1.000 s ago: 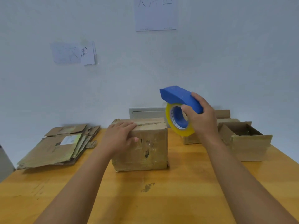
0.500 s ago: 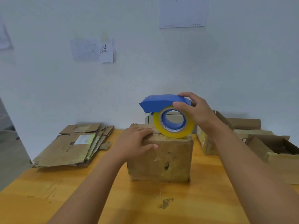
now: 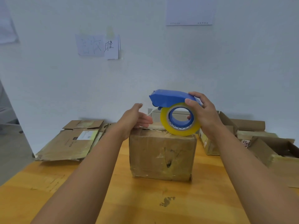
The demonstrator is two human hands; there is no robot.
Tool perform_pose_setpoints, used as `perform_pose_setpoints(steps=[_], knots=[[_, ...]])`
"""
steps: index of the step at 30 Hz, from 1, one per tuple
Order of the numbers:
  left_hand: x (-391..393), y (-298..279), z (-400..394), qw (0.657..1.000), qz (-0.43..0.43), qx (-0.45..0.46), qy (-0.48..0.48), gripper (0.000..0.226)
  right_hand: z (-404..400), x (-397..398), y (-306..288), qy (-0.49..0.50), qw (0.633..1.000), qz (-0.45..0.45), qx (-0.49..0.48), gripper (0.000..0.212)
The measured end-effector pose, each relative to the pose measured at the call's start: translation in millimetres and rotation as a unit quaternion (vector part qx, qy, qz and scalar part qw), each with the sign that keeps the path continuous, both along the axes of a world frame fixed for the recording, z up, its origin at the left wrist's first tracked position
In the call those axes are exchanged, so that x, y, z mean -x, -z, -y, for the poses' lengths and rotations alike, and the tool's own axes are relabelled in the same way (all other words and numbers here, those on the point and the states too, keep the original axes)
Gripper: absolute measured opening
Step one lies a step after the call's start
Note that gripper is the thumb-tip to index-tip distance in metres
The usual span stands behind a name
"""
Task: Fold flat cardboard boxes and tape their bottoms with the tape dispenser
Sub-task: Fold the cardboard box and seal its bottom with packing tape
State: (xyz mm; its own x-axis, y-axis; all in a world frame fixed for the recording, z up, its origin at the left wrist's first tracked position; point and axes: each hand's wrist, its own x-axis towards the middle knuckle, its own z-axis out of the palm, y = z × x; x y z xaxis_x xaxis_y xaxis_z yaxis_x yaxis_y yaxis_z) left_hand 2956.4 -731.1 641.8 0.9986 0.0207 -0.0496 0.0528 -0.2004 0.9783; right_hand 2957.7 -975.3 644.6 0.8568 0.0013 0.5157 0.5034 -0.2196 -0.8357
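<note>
A folded cardboard box [image 3: 162, 155] is standing at the middle of the wooden table [image 3: 113, 199], its closed flaps facing up. The right hand [image 3: 204, 116] is gripping a blue tape dispenser [image 3: 169, 98] loaded with a yellowish roll of tape [image 3: 179, 131]; the thumb is curling over the blue housing and a fingertip is showing through the roll's core. The roll is resting on the box's top right edge. The left hand [image 3: 135, 118] is hovering at the box's top left edge, fingers extended and loosely spread toward a thin strand of tape running from the dispenser's mouth; whether the fingers are touching that strand cannot be told. A stack of flat cardboard boxes [image 3: 72, 140] is lying on the table to the left. Open assembled boxes [image 3: 265, 147] are sitting to the right, well apart from the stack.
</note>
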Motion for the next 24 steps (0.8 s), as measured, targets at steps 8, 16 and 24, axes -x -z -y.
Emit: perform_pose_setpoints(steps=[8, 16, 24], knots=[[-5.5, -3.7, 4.0, 0.999, 0.005, -0.03, 0.033, 0.036, 3.0, -0.3, 2.4, -0.016, 1.0, -0.002, -0.019, 0.028], [-3.3, -9.4, 1.6, 0.998, 0.027, 0.064, 0.001, 0.02, 2.8, -0.2, -0.7, -0.035, 0.999, -0.012, 0.012, 0.041], [-5.9, -14.3, -6.4, 0.995, 0.031, 0.095, -0.014, 0.014, 0.9, 2.2, -10.3, -0.033, 0.999, -0.013, 0.012, 0.055]])
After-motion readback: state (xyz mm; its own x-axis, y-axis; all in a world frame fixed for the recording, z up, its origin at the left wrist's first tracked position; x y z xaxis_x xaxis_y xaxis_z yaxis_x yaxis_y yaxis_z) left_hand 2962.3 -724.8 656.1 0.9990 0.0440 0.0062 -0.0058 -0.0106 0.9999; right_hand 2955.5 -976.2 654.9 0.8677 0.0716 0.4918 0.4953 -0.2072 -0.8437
